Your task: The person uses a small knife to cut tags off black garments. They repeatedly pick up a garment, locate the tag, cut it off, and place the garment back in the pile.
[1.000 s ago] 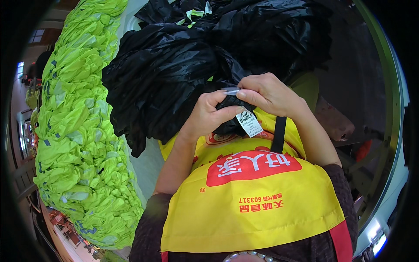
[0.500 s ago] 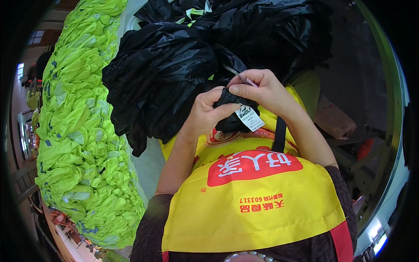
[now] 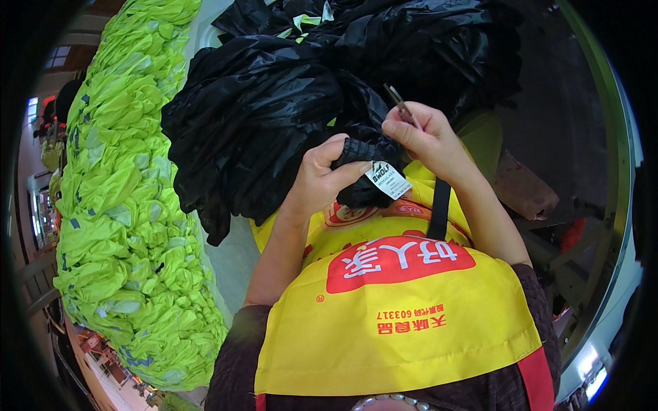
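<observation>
My left hand [image 3: 317, 177] is closed, pinching the gathered edge [image 3: 358, 149] of a shiny black garment between thumb and fingers. From that edge a white label [image 3: 388, 181] with dark print hangs beside the thumb, over my apron. My right hand [image 3: 430, 138] grips slim metal thread snips [image 3: 399, 101] with the points directed up and to the left, apart from the cloth edge. Its curled fingers cover the snips' rear end. Farther away, the black fabric [image 3: 267, 109] lies heaped in loose folds on the table.
A long stack of bright yellow-green garments [image 3: 130, 205] runs down the left side of the pale tabletop [image 3: 240, 257]. My yellow apron [image 3: 411, 342] covers my lap. At the right are a brown package [image 3: 524, 188] and a curved metal edge [image 3: 613, 137].
My right hand has moved away from the gathered edge, up and to the right, carrying the snips. More of the edge now shows. My left hand keeps its pinch, and the label has shifted slightly left.
</observation>
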The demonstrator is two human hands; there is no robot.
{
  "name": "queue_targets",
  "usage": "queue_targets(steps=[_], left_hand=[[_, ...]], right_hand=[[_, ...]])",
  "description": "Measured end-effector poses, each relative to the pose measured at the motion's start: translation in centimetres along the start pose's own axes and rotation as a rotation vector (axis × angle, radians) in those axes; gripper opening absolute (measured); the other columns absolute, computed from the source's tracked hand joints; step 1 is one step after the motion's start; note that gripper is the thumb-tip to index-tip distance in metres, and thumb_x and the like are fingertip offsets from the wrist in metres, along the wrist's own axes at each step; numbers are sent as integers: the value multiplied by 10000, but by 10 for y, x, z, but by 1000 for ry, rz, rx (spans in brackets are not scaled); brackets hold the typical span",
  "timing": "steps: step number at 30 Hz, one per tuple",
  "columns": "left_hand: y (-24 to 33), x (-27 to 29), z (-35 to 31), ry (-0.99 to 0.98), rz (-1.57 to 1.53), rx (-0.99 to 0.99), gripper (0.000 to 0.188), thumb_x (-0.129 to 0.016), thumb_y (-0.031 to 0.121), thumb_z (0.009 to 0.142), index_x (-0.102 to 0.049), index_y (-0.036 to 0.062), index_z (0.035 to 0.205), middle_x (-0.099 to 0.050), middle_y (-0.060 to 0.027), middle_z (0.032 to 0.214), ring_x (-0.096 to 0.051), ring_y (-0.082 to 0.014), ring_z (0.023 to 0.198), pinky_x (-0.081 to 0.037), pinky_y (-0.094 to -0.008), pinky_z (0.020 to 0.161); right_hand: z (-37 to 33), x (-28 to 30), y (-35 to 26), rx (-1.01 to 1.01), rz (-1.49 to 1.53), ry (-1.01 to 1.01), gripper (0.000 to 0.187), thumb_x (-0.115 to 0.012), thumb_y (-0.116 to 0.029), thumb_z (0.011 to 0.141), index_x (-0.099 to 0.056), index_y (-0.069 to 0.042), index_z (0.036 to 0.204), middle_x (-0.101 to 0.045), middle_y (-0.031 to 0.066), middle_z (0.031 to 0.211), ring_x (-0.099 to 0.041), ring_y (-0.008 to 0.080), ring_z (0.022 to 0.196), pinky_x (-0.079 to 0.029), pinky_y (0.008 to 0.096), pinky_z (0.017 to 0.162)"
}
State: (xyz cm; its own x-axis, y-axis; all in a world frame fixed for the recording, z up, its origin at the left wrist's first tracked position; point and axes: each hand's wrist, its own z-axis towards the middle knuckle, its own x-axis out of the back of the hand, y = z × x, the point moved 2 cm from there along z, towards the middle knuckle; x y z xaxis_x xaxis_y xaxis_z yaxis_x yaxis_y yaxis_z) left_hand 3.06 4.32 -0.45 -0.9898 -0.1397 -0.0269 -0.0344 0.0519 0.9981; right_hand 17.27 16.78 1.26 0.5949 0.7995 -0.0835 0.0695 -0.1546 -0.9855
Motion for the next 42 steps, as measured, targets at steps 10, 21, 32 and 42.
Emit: queue_targets(steps=[10, 21, 32, 42], left_hand=[[41, 4, -11, 13, 641, -313, 166, -701, 53, 693, -642, 17, 844, -465, -95, 1097, -403, -244, 1063, -326, -310, 892], [45, -1, -18, 100, 839, -455, 151, -734, 57, 590, -636, 35, 702, -382, -179, 1332, -274, -385, 1263, -230, -431, 1012], [1, 44, -40, 649, 978, -276, 362, -599, -116, 639, -605, 39, 966, -576, -115, 879, -583, -235, 729, -479, -273, 666], [2, 70, -23, 919, -235, -265, 154, -558, -25, 807, -621, -5, 946, -628, -41, 878, -571, -108, 802, -437, -198, 771]], right_hand=[[30, -13, 41, -96, 169, -408, 375, -681, -198, 787, -590, -17, 1102, -624, 45, 970, -572, 119, 908, -445, 244, 830], [44, -54, 51, -106, 189, -532, 405, -659, -88, 757, -538, 14, 1129, -598, 70, 1047, -560, 142, 950, -421, 260, 876], [12, 69, 12, 471, -210, 612, 97, -465, 17, 828, -546, -33, 848, -549, 22, 781, -504, 81, 732, -403, 211, 683], [-55, 27, 71, 363, -308, 374, 167, -388, 133, 730, -455, -6, 792, -497, 67, 794, -474, 125, 744, -390, 217, 707]])
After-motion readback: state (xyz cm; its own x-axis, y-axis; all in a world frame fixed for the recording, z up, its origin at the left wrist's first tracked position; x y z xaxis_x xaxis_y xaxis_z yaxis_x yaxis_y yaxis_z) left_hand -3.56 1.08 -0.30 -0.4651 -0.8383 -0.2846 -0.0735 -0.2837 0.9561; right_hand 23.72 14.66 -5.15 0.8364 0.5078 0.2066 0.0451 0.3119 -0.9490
